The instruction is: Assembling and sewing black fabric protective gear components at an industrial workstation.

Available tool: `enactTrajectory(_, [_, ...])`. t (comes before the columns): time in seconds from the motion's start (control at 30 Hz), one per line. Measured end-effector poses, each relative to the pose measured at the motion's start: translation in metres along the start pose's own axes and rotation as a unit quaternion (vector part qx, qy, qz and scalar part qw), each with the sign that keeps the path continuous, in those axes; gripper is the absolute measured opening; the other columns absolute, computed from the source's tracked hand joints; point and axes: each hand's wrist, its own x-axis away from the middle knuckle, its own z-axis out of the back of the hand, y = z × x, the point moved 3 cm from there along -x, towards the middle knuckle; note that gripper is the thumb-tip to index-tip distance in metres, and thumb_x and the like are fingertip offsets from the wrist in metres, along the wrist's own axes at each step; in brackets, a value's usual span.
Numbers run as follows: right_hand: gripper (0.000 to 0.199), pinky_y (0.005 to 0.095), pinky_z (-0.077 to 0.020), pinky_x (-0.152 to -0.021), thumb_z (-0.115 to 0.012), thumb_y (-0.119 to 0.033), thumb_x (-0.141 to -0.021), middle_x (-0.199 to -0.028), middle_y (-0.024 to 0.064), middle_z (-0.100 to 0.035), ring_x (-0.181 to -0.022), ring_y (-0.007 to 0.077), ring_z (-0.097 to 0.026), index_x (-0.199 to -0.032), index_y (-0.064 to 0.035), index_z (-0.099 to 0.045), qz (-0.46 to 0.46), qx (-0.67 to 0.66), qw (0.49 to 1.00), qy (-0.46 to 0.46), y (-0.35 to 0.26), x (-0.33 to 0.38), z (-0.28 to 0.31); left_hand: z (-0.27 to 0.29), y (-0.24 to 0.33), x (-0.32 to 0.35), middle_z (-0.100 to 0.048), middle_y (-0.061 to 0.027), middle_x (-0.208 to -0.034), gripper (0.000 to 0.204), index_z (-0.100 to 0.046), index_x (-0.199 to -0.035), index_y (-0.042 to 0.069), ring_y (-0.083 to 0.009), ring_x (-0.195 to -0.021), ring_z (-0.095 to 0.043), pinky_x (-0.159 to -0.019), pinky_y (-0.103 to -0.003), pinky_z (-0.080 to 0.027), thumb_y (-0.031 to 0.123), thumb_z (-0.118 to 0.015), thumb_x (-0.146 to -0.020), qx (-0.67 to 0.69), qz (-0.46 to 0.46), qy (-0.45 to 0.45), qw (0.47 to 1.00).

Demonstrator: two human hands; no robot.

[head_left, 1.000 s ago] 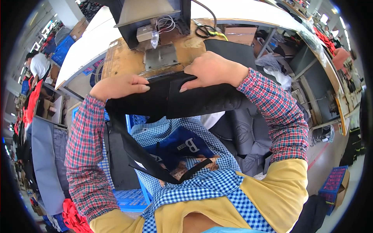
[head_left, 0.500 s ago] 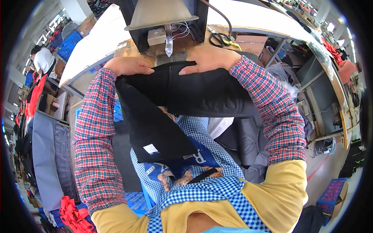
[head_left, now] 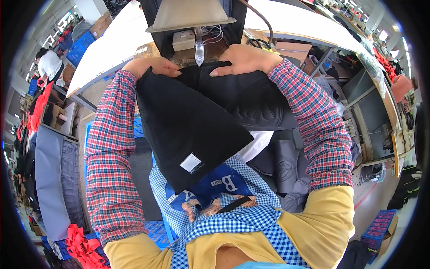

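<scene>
A black fabric piece (head_left: 188, 121) is stretched between my two hands, its upper edge just at the tip of a clear pointed nozzle (head_left: 199, 53). My left hand (head_left: 154, 68) is closed on the upper left edge, thumb on top and fingers underneath. To the right of the nozzle, my right hand (head_left: 246, 60) grips the same edge, its thumb pointing at the tip. A loose flap hangs toward my lap and bears a white label (head_left: 191, 163). The fabric's right part, with raised padded lines, lies below my right forearm.
A beige cone-shaped shade (head_left: 190, 15) and a small switch box (head_left: 184, 40) are mounted above the work spot. White tables (head_left: 105, 51) extend on both sides. Grey padded pieces (head_left: 286, 166) lie right of my lap. A person (head_left: 49, 65) bends at far left. Red strips (head_left: 83, 244) lie lower left.
The upper edge of the fabric has moved away from me to the nozzle tip. Its hanging flap has swung right and spread wider, covering more of my apron. Both hands keep their grip.
</scene>
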Motion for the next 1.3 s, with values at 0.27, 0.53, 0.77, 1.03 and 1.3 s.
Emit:
enactTrajectory(0.27, [0.073,0.0461,-0.0481,-0.068,-0.054,-0.065,-0.089,-0.07,0.023,-0.061,-0.071,0.0405,-0.061,-0.078,0.0065,-0.067,0.006,-0.006,1.0,0.02,-0.003,0.003,0.005,0.004,0.001,0.006,-0.068,-0.0037,-0.1,0.041,-0.065,-0.12,0.004,-0.0142,-0.092,-0.061,-0.091,-0.029,-0.046,0.038,-0.056,-0.1,0.015,-0.015,0.019,1.0])
enactTrajectory(0.53, [0.074,0.0451,-0.0507,-0.077,-0.053,-0.066,-0.088,-0.083,0.0233,-0.067,-0.081,0.0408,-0.064,-0.089,0.0055,-0.071,-0.026,-0.005,1.0,-0.006,-0.003,0.003,0.008,0.006,0.001,-0.002,-0.06,0.0002,-0.083,0.035,-0.065,-0.103,0.004,-0.0121,-0.078,-0.053,-0.078,-0.03,-0.045,0.037,-0.054,-0.101,-0.055,-0.063,0.044,0.996])
enactTrajectory(0.77, [0.074,0.0448,-0.0513,-0.079,-0.052,-0.068,-0.087,-0.085,0.0226,-0.068,-0.084,0.0407,-0.065,-0.093,0.0034,-0.072,-0.026,0.013,1.0,0.008,0.003,0.0,0.003,0.006,-0.003,-0.003,-0.064,-0.0013,-0.088,0.034,-0.064,-0.105,0.004,-0.0133,-0.082,-0.056,-0.08,-0.03,-0.046,0.035,-0.054,-0.101,-0.052,-0.053,0.068,0.995])
enactTrajectory(1.03, [0.058,0.0457,-0.0492,-0.068,-0.058,-0.055,-0.091,-0.072,0.0234,-0.062,-0.073,0.0411,-0.062,-0.084,0.0021,-0.069,-0.01,0.02,0.995,0.097,0.023,0.037,0.018,0.017,-0.025,0.035,-0.067,-0.0095,-0.093,0.036,-0.064,-0.108,-0.002,-0.0165,-0.085,-0.059,-0.083,-0.03,-0.048,0.031,-0.054,-0.1,-0.1,-0.041,0.039,0.993])
enactTrajectory(1.3, [0.053,0.0464,-0.0471,-0.066,-0.064,-0.049,-0.089,-0.072,0.0244,-0.059,-0.073,0.0418,-0.06,-0.082,0.004,-0.064,0.013,-0.001,0.997,0.079,-0.011,0.086,0.006,-0.084,0.044,0.089,-0.067,-0.0094,-0.091,0.032,-0.065,-0.107,-0.002,-0.0181,-0.087,-0.062,-0.084,-0.03,-0.048,0.028,-0.056,-0.099,0.059,-0.135,0.019,0.989])
